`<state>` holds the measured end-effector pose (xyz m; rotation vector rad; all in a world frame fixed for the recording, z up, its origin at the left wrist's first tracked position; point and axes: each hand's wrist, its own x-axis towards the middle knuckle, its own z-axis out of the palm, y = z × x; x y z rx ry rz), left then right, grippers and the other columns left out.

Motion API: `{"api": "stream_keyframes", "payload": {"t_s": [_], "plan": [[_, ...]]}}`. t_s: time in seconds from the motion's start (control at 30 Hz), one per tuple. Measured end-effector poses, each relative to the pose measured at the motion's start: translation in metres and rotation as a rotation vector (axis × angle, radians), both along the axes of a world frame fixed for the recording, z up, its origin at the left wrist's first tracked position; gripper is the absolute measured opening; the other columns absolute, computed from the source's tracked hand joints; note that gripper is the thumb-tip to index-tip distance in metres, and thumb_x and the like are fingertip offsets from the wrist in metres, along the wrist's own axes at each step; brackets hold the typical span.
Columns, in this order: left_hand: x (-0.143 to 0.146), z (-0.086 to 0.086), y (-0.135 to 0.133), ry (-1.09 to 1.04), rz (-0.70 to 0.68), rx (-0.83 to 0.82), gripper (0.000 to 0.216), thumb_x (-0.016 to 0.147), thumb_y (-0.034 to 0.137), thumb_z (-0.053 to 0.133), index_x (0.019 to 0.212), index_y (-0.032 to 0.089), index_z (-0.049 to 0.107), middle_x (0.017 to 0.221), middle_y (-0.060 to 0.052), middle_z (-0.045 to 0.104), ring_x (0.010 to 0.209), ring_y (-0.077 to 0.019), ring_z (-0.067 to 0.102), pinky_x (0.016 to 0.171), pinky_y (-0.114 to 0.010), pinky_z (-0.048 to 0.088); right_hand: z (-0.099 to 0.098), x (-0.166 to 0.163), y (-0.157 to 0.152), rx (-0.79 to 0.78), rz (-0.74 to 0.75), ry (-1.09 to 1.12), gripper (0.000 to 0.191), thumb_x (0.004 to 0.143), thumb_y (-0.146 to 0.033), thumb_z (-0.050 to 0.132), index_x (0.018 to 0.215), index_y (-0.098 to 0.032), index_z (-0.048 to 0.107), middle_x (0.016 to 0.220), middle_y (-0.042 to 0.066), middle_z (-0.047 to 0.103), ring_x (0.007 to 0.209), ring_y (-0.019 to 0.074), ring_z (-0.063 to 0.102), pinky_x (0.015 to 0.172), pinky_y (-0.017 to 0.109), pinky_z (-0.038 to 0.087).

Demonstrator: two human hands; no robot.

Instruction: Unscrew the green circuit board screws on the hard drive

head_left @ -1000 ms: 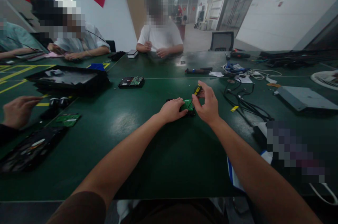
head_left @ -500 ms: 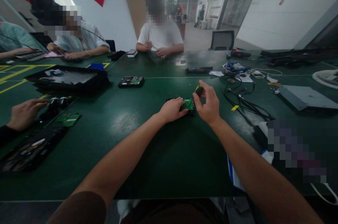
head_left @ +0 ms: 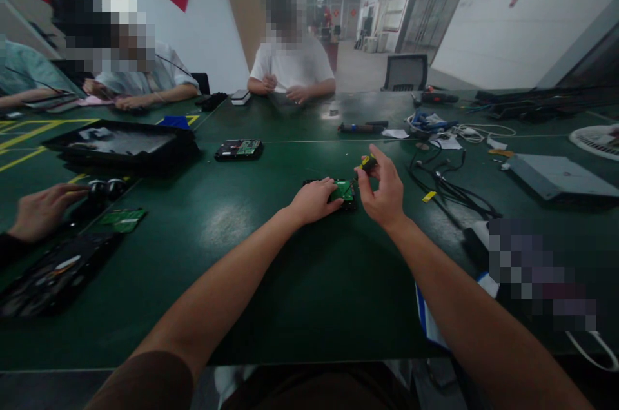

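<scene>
A hard drive [head_left: 345, 190] with a green circuit board facing up lies flat on the dark green table [head_left: 290, 294]. Across its left part rests my left hand [head_left: 313, 202], the thumb along the near side and the fingers over the top, gripping it against the table. My right hand [head_left: 385, 198] pinches the black and yellow handle of a screwdriver [head_left: 368, 163] between thumb and fingers. The thin shaft slants down and left to the right part of the board; whether its tip sits in a screw is too small to tell.
Another hard drive [head_left: 238, 149] lies ahead left, beyond it a black tray [head_left: 120, 146]. At left, a co-worker's hand [head_left: 43, 210] is near an opened drive [head_left: 58, 271] and a loose circuit board [head_left: 120, 220]. Black cables [head_left: 449, 187] and a grey metal box [head_left: 563, 176] lie right.
The screwdriver handle has turned a little in my right fingers, showing more yellow. My left hand stays on the hard drive. The whole view has shifted very slightly.
</scene>
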<state>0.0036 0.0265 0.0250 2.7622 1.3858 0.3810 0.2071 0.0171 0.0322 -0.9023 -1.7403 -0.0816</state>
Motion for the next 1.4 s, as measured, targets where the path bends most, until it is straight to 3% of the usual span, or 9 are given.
{"api": "stream_keyframes", "payload": {"t_s": [0.17, 0.63, 1.4], "plan": [[-0.0003, -0.0007, -0.0001, 0.001, 0.012, -0.002, 0.037, 0.099, 0.048, 0.056, 0.118, 0.019, 0.068, 0.128, -0.011, 0.071, 0.128, -0.0289, 0.064, 0.108, -0.041, 0.052, -0.0001, 0.0056, 0.0025, 0.041, -0.076, 0.025, 0.058, 0.097, -0.031, 0.060, 0.152, -0.026, 0.043, 0.135, 0.013, 0.061, 0.100, 0.0255, 0.069, 0.083, 0.045, 0.066], [0.0012, 0.0027, -0.0016, -0.016, 0.038, -0.035, 0.035, 0.098, 0.048, 0.058, 0.118, 0.021, 0.067, 0.127, -0.011, 0.070, 0.127, -0.0288, 0.064, 0.108, -0.041, 0.052, -0.0013, 0.0063, 0.0013, -0.001, -0.074, 0.021, 0.056, 0.097, -0.034, 0.060, 0.150, -0.026, 0.046, 0.133, 0.013, 0.063, 0.097, 0.0254, 0.069, 0.082, 0.046, 0.066], [0.0051, 0.0086, -0.0017, 0.009, 0.114, -0.062, 0.046, 0.095, 0.056, 0.059, 0.123, 0.022, 0.068, 0.121, -0.010, 0.073, 0.100, -0.0290, 0.074, 0.088, -0.041, 0.058, -0.0012, 0.0063, 0.0006, -0.003, -0.058, 0.020, 0.059, 0.095, -0.032, 0.061, 0.151, -0.027, 0.045, 0.134, 0.013, 0.062, 0.098, 0.0265, 0.069, 0.083, 0.048, 0.065]]}}
